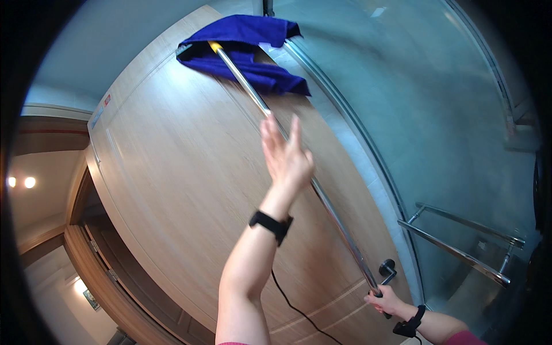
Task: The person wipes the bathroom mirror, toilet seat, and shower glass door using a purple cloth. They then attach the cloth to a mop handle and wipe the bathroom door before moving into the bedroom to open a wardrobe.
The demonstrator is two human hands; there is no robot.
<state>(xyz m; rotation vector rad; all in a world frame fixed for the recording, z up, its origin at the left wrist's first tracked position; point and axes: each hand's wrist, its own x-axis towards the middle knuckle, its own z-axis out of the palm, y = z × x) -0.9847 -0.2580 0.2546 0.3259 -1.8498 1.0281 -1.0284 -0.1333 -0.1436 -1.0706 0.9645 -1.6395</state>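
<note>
My right hand (384, 299) is closed around the dark lower end of a shiny metal pole (338, 224). The pole slants up to the left along a light wood-grain door (185, 172). Partway up it is my left hand (286, 157), fingers straight and spread, slightly blurred. The pole passes behind this hand; whether they touch is hard to see. A yellow collar (214, 46) tops the pole, at a flat head largely hidden by a dark blue cloth (241, 28). The cloth hangs in two flaps against the door's upper part.
A dark lever handle (387, 268) sits close to my right hand. Rightward stands a glass panel (431, 129) with a double chrome bar handle (457, 246). A thin black cable (297, 308) hangs below my left forearm. At left is a wooden door frame (92, 267).
</note>
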